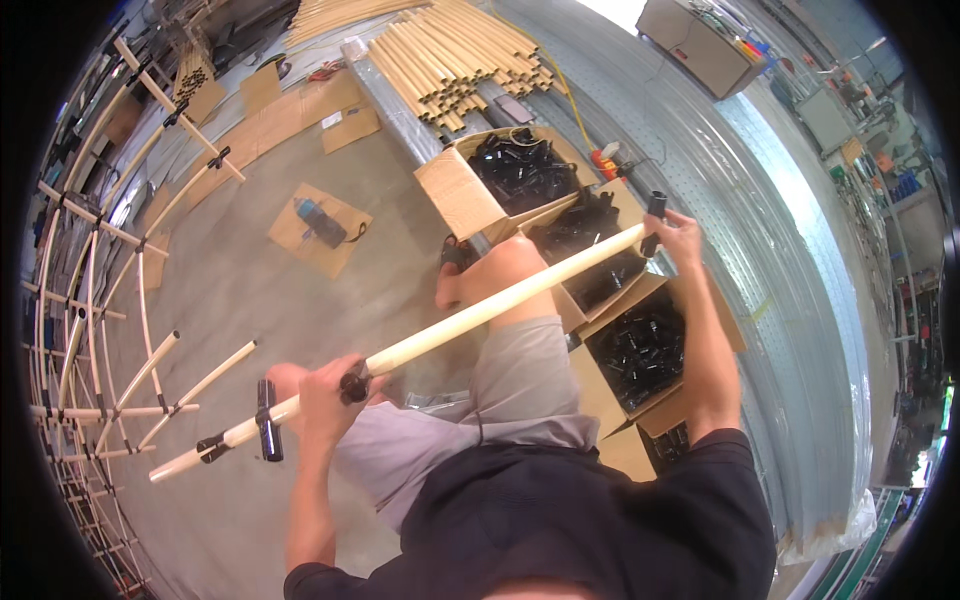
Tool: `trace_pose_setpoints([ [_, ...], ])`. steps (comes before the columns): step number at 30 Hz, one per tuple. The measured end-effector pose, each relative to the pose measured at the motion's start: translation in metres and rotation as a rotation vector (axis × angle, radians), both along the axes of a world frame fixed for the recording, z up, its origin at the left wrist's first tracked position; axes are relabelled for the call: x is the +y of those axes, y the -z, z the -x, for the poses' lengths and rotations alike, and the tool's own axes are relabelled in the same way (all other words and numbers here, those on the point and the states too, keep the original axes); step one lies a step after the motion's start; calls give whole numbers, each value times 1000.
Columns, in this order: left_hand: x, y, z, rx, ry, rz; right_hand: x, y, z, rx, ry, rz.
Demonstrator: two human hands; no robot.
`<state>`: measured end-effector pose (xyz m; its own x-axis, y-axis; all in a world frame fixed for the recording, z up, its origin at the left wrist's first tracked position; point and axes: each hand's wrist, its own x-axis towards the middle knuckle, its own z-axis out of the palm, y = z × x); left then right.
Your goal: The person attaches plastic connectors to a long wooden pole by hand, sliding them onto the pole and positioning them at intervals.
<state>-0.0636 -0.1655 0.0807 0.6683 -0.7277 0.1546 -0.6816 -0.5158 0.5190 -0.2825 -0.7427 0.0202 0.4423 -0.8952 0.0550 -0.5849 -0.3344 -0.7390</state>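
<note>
Bracing pole (460, 322) mid-frame: left hand (328, 398) wrapped round it at 8 o'clock, right hand (676, 240) gripping end connector (656, 208) at 2. Three connectors (268, 432) look done; end one's seating unclear, probably what's left.

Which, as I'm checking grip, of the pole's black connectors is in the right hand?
The connector at the upper right end of the pole; the other three sit nearer the left hand.
</note>
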Motion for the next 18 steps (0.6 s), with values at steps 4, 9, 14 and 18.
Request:
trace_pose_setpoints([
  [4, 1, 1, 3, 305, -118, -121, 26, 19, -13, 85, 1, 237],
  [9, 19, 27, 1, 143, -47, -74, 34, 12, 4, 201, -112, 69],
  [14, 21, 25, 7, -51, -61, 7, 38, -9, 6, 27, -199, -429],
  [18, 34, 31, 2, 185, -132, -95, 46, 2, 6, -132, -443, -488],
])
